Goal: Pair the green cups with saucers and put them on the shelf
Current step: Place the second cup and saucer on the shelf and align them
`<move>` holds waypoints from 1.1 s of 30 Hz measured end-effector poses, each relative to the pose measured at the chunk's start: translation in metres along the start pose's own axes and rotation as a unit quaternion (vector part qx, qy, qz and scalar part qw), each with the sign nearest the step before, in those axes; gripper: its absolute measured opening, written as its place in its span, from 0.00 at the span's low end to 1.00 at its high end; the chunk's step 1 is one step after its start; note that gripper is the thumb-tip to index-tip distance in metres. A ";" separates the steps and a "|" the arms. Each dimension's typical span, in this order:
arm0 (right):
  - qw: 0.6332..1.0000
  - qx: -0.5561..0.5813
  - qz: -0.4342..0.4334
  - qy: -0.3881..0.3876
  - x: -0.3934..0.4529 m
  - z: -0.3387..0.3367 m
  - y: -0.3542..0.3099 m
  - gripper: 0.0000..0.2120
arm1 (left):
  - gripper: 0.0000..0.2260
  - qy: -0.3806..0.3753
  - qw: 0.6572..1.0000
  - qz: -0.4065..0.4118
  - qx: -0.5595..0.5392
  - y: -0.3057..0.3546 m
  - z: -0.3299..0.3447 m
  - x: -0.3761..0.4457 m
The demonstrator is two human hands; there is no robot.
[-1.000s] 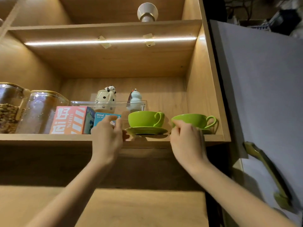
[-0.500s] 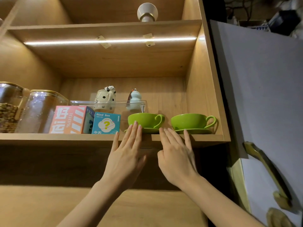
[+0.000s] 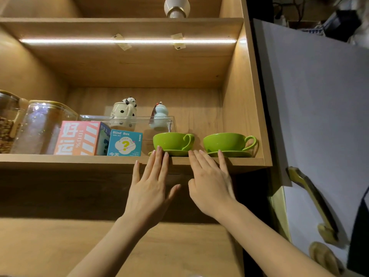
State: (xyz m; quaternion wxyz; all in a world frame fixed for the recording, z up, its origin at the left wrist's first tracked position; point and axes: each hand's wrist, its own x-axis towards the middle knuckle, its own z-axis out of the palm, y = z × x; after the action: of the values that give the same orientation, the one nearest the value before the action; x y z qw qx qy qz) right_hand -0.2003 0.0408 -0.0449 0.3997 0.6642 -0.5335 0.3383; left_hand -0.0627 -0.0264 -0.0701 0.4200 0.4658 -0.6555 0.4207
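Note:
Two green cups stand side by side on the wooden shelf [image 3: 60, 159], each on its own green saucer. The left cup [image 3: 171, 141] sits on the left saucer [image 3: 176, 152]; the right cup [image 3: 225, 142] sits on the right saucer [image 3: 235, 154]. Both handles point right. My left hand [image 3: 151, 186] is flat and open, its fingertips touching the front rim of the left saucer. My right hand [image 3: 209, 180] is open too, fingers spread against the shelf's front edge between the two saucers. Neither hand holds anything.
Left of the cups stand a blue "Blind Box" carton [image 3: 124, 142], a pink striped box [image 3: 79, 137] and two glass jars [image 3: 44, 124]. Behind them, a clear riser [image 3: 127, 117] carries a panda mug and a small figurine. The open cabinet door [image 3: 319, 116] hangs at right.
A second ago both hands gripped the left saucer, held just above the shelf edge. They let go, and the cup and saucer now rest on the shelf with the open hands at its front edge.

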 end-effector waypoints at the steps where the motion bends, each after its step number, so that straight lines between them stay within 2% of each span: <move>1: 1.000 0.000 0.000 -0.015 0.000 -0.003 0.000 0.29 | 0.33 -0.009 1.000 -0.001 -0.008 0.000 -0.003 0.000; 5: 0.994 0.001 -0.002 -0.106 0.004 -0.020 0.003 0.30 | 0.36 -0.061 0.996 0.016 -0.055 -0.003 -0.019 0.001; 8: 0.986 0.004 -0.009 -0.168 0.003 -0.036 0.007 0.31 | 0.37 -0.144 0.988 0.025 -0.043 -0.005 -0.041 0.004; 12: 0.988 0.006 0.004 -0.157 -0.005 -0.055 0.017 0.30 | 0.37 -0.190 0.980 0.025 -0.059 -0.008 -0.069 0.011; 17: 0.993 0.061 0.048 -0.093 -0.021 -0.073 0.045 0.28 | 0.34 -0.163 0.982 0.033 -0.093 0.002 -0.084 0.018; 21: 0.990 0.045 0.081 -0.103 -0.028 -0.072 0.069 0.29 | 0.34 -0.148 0.983 -0.021 -0.105 0.008 -0.080 0.021; 24: 0.990 0.042 0.085 -0.106 -0.032 -0.064 0.077 0.30 | 0.29 -0.031 0.997 -0.017 -0.074 0.016 -0.079 0.014; 27: 0.992 0.034 0.073 -0.092 -0.034 -0.058 0.079 0.30 | 0.21 0.068 0.982 0.100 -0.144 0.036 -0.079 0.010; 29: 0.995 0.023 0.059 -0.072 -0.033 -0.055 0.079 0.29 | 0.22 0.049 0.969 0.136 -0.201 0.055 -0.082 0.010; 31: 0.997 0.009 0.041 -0.059 -0.031 -0.053 0.079 0.30 | 0.25 0.008 0.958 0.119 -0.262 0.071 -0.080 0.017; 33: 0.998 -0.019 0.021 -0.058 -0.030 -0.049 0.079 0.30 | 0.29 -0.038 0.955 0.095 -0.277 0.077 -0.070 0.027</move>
State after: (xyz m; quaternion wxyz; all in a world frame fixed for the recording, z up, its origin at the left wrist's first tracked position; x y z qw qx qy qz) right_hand -0.2846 0.0890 -0.0357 0.3738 0.6638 -0.5758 0.2968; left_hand -0.1319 0.0492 -0.0366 0.4651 0.2823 -0.8033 0.2425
